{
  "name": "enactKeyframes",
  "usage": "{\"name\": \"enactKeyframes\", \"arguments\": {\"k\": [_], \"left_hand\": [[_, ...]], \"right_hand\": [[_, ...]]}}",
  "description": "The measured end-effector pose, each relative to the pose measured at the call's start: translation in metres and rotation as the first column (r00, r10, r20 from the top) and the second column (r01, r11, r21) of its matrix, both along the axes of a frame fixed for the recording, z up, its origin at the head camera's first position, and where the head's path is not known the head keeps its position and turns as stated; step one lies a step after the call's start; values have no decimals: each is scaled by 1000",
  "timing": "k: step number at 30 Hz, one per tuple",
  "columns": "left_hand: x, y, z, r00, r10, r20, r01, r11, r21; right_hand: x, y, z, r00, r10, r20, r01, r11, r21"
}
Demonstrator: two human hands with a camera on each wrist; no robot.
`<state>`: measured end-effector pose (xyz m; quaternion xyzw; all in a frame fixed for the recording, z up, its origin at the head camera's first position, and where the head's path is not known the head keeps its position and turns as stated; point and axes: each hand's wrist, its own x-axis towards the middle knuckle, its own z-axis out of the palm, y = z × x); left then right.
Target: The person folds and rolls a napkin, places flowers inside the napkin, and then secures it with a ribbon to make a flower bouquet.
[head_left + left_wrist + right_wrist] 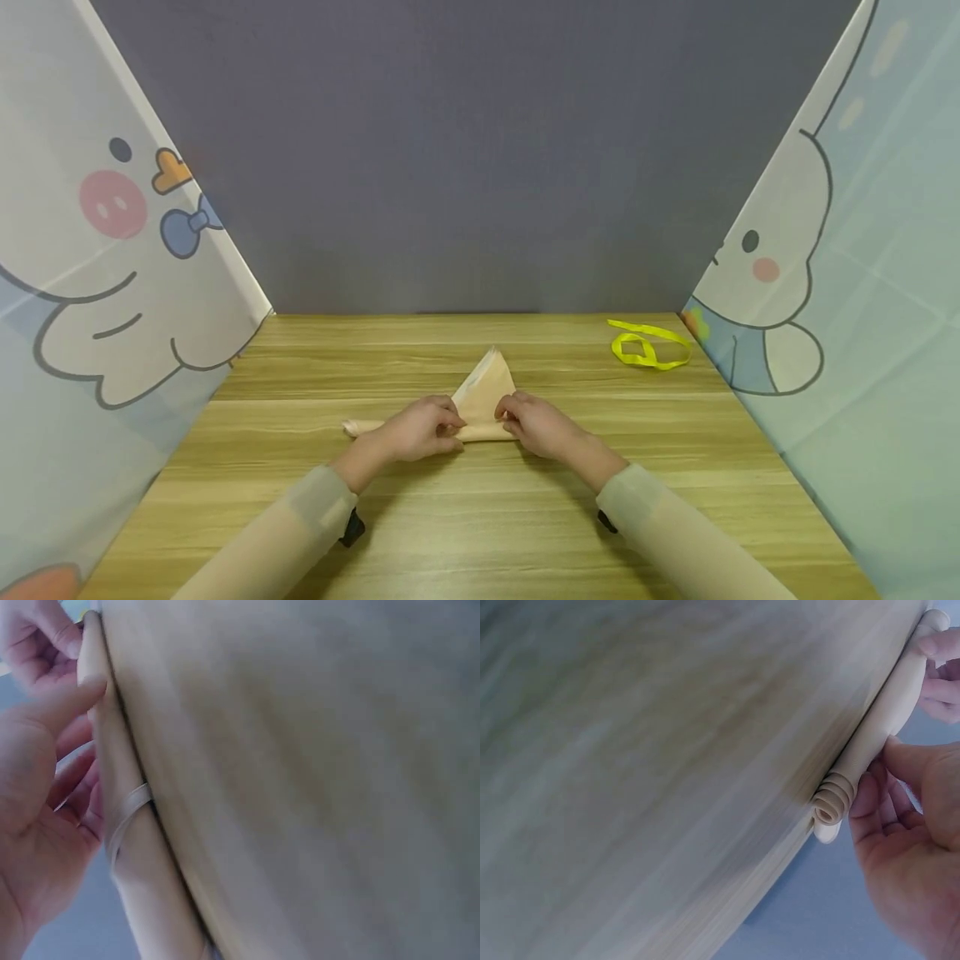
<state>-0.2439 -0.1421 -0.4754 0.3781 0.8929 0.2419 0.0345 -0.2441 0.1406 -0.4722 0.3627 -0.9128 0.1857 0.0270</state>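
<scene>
A thin peach-coloured sheet [486,402], whose material I cannot tell, lies mid-table with its near edge rolled into a tube and a pointed flap standing out beyond it. My left hand [423,427] pinches the rolled edge, thumb on the near side and fingers behind. Close to the other end, my right hand [542,427] grips the same roll between thumb and curled fingers. In the right wrist view the roll [881,731] ends in a spiral of several layers. A pale edge crosses the roll [142,877] in the left wrist view.
A bright yellow ribbon [639,361] lies loosely looped at the back right of the wooden table [480,517]. A grey panel [480,167] stands behind the table. Cartoon-printed sheets [150,317] hang on both sides.
</scene>
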Motion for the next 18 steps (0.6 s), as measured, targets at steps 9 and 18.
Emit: {"name": "enactKeyframes", "arguments": {"k": [9,18], "left_hand": [[3,2,-4,1000,18,-19,-18,1000,14],[0,3,2,997,65,42,-66,997,37]], "right_hand": [[5,6,6,999,47,-4,-47,999,0],[4,7,10,999,38,4,-38,998,48]]}}
